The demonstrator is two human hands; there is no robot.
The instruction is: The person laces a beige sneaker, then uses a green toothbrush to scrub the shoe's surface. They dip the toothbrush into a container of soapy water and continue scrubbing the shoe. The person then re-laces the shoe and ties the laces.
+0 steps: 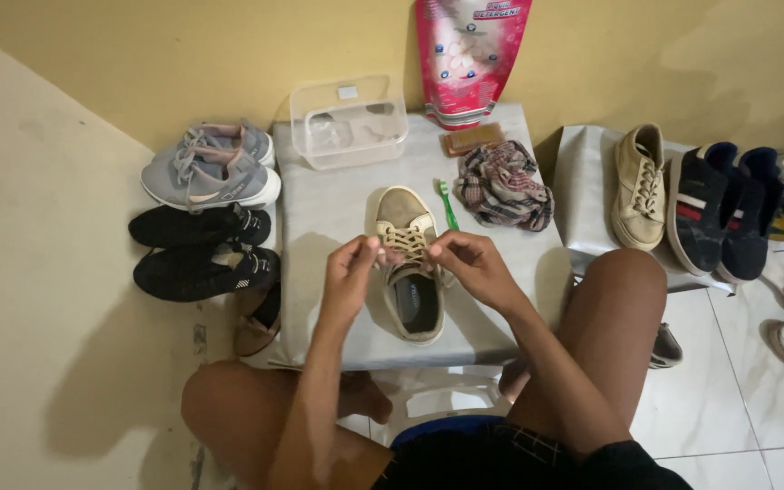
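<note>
A tan lace-up shoe (410,272) lies on a grey low table (319,218), toe pointing away from me. My left hand (353,263) pinches a lace at the shoe's left side. My right hand (466,259) pinches a lace at the right side. Both hands hover over the shoe's tongue and eyelets. A green toothbrush (447,204) rests just beyond the shoe, next to a crumpled plaid cloth (504,186).
A clear plastic tub (348,122), a brown bar (474,138) and a pink detergent pouch (469,54) sit at the table's far edge. Grey sneakers (210,168) and black shoes (200,249) lie left. A matching tan shoe (641,186) and dark sneakers (723,209) stand right.
</note>
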